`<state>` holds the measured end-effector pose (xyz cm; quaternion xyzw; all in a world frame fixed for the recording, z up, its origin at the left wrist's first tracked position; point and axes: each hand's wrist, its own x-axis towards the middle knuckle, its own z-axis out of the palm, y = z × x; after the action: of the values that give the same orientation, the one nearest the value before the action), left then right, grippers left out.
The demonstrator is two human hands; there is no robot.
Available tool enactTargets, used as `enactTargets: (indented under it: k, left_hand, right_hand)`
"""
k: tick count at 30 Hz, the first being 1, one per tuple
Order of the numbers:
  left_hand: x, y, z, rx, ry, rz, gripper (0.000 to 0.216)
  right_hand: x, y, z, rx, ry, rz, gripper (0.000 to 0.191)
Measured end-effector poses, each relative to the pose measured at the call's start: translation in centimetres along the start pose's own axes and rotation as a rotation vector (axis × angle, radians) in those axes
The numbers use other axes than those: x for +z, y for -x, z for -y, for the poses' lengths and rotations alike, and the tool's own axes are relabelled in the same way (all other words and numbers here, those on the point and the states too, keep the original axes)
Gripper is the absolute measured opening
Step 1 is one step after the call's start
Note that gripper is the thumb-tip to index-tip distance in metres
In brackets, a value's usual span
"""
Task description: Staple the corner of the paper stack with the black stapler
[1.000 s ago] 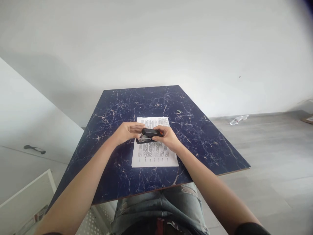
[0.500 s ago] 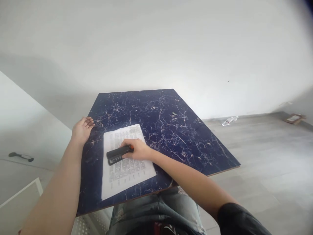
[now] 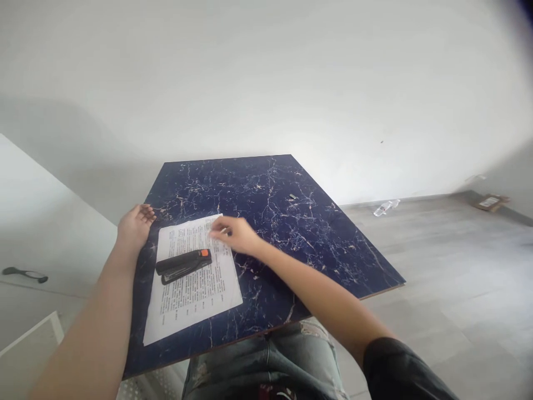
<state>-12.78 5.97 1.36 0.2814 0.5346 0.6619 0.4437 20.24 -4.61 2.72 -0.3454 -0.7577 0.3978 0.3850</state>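
Note:
A black stapler [image 3: 183, 265] with an orange patch at its right end lies on a printed sheet of paper [image 3: 200, 297]. The sheet rests at a slant on the left front part of the dark blue marbled table [image 3: 308, 244]. Just above the sheet's far right corner hovers my right hand [image 3: 237, 233], off the stapler, fingers curved and parted, with nothing visible in them. My left hand [image 3: 135, 225] lies at the table's left edge, palm turned up, its fingers loosely spread and holding nothing.
A small dark piece [image 3: 292, 196] lies on the table's far right part. Clear plastic packaging [image 3: 386, 208] and a brown cardboard box [image 3: 491, 202] are on the floor along the white wall [image 3: 291, 83]. A black-handled object [image 3: 25, 274] shows at far left.
My right hand has let go of the stapler and lifted away towards the far side. The stapler and the sheet sit further left. My left hand stays at the edge.

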Motion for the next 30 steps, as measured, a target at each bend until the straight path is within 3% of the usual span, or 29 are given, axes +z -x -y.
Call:
enactTargets:
  k: [4,7,10,13,17,22,24,27,30]
  left_hand:
    - [-0.2,0.9,0.0,-0.007,0.051,-0.013,0.031]
    - [-0.5,1.1,0.2,-0.021,0.090,-0.004,0.025]
    - [-0.6,1.0,0.4,-0.018,0.161,0.016,0.023]
    - [-0.7,0.9,0.4,-0.012,0.217,0.012,0.021]
    - [-0.7,0.8,0.4,-0.028,0.244,-0.002,0.026]
    - [-0.6,0.5,0.5,-0.039,0.237,-0.025,0.029]
    - [-0.6,0.4,0.6,-0.033,0.232,-0.030,0.030]
    - [-0.7,0.3,0.7,-0.024,0.226,-0.021,0.030]
    - [-0.7,0.1,0.9,-0.021,0.221,-0.025,0.028]
  right_hand:
    - [-7.8,2.1,-4.1,0.188,0.182,-0.482,0.047]
    - [-12.1,3.8,-7.9,0.314,0.180,-0.758,0.043]
    - [-13.8,4.7,-9.6,0.403,-0.038,-0.927,0.038]
    - [-13.3,4.6,-9.5,0.397,-0.034,-0.950,0.037]
    - [-10.6,3.8,-7.5,0.286,0.169,-0.792,0.042]
    - [-3.4,2.7,-2.8,0.012,0.118,-0.152,0.026]
    - [-0.2,2.4,-1.0,-0.061,0.134,0.048,0.042]
    - [3.3,2.1,0.4,-0.107,0.216,0.224,0.059]
    - [4.8,1.9,0.2,-0.140,0.349,0.275,0.049]
